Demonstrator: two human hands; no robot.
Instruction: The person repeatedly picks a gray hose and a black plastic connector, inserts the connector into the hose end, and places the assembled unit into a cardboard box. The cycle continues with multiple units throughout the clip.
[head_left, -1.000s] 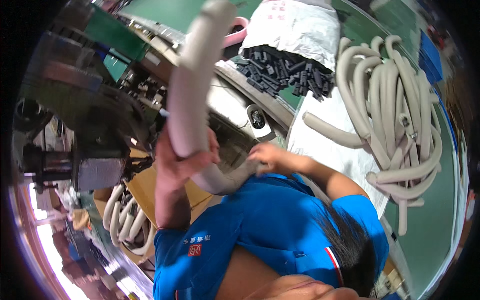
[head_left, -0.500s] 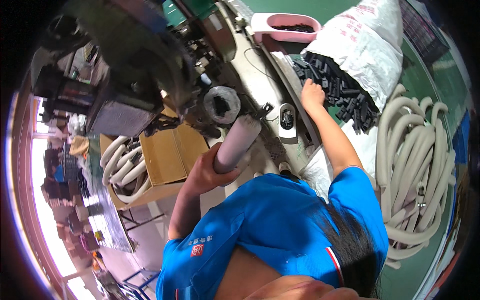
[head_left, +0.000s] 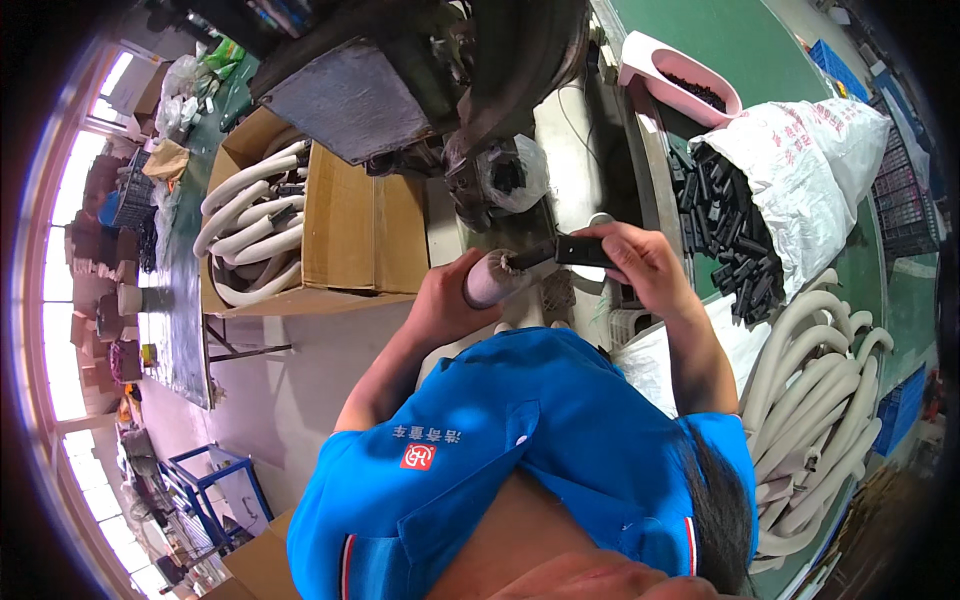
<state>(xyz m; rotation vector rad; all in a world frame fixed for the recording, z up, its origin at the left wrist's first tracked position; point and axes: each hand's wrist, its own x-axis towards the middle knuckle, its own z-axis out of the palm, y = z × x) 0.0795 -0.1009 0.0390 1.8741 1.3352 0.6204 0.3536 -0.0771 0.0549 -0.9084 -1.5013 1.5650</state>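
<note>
My left hand (head_left: 445, 300) is closed around the end of a thick beige foam hose (head_left: 492, 280), whose open end points right. Most of the hose is hidden behind my blue shirt. My right hand (head_left: 640, 265) grips a black plastic fitting (head_left: 578, 250). The fitting's tip touches the hose's open end. Both hands are held in front of my chest, just below a dark machine (head_left: 470, 90).
A cardboard box (head_left: 360, 225) of curved beige hoses stands at the left. At the right, a white sack (head_left: 810, 150) spills black fittings (head_left: 725, 225), with a pink scoop tray (head_left: 650, 65) above it. More hoses (head_left: 815, 390) are piled on the green table.
My left hand lowered the long hose from overhead to chest height. My right hand reached into the black fittings, took one and brought it to the hose end.
</note>
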